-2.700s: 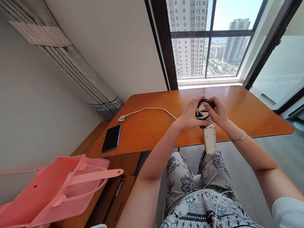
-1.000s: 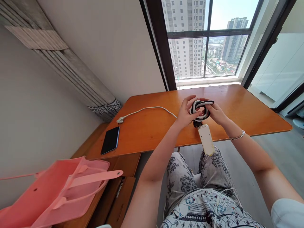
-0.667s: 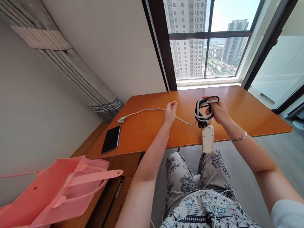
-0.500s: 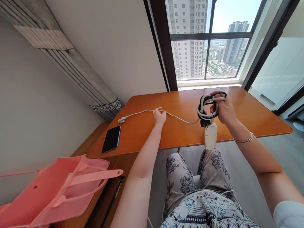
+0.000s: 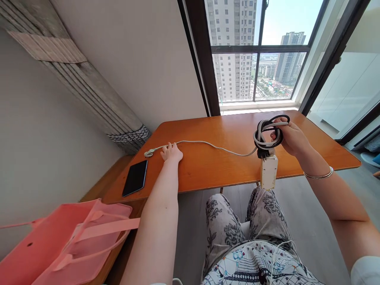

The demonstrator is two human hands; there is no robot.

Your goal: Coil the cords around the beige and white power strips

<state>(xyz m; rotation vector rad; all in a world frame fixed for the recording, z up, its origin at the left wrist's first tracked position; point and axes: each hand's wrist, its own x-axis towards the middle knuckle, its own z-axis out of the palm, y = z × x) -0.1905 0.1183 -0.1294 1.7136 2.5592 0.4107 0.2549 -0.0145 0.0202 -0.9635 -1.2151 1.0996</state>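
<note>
My right hand grips a bundle of coiled black and white cables above the right part of the table. Below the bundle hangs a scuffed white rectangular block, its lower end past the table's front edge. From the bundle a thin white cord runs left across the tabletop to a small pale plug end. My left hand reaches over the cord close to that end, fingers spread and at the cord. Whether they touch it is hard to see.
A black phone lies at the left end of the orange-brown wooden table. At lower left stands an open pink bag with its straps toward me. A window rises behind the table, and a curtain hangs at left.
My left hand has moved left along the cord toward its plug end, and its fingers have spread. My right hand, with the cable bundle and block, sits slightly farther right.
</note>
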